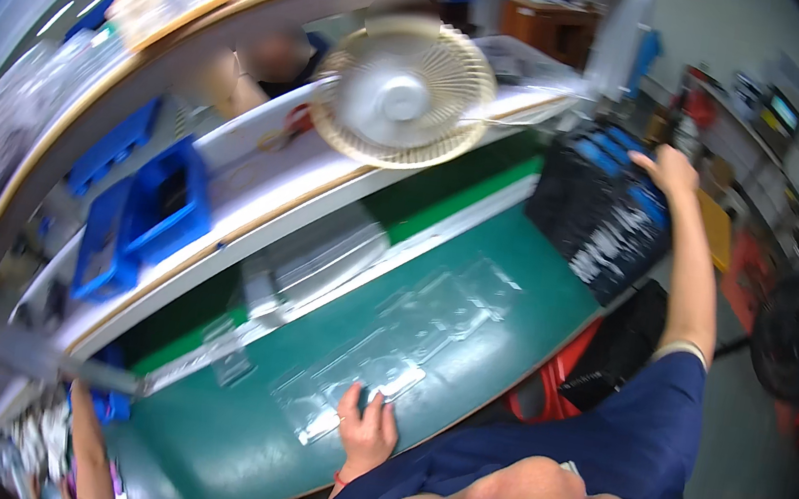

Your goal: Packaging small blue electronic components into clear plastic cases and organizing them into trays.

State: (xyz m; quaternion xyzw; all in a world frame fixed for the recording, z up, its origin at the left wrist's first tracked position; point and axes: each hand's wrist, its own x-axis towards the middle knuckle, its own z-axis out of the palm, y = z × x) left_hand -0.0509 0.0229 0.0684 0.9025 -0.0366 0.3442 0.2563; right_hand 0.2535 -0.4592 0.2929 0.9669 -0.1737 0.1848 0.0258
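Observation:
My left hand [367, 434] lies on the near edge of the green-topped table [266, 459], fingers apart, touching clear plastic bags or sheets [408, 337] spread flat there. My right arm stretches far out to the right. At its end my right hand [674, 172] is at the top of a black box [606, 211] with white markings and blue pieces along its upper side. The thumb stands away from the other fingers, which are partly blurred. Nothing shows in this hand, and whether it touches the box is unclear.
A round fan [401, 98] stands on the shelf beyond the table. Blue bins [169, 199] sit to its left. Another person's arm [93, 457] is at the lower left, and a person is partly visible behind the shelf. A red stool [560, 372] is by the table's right end.

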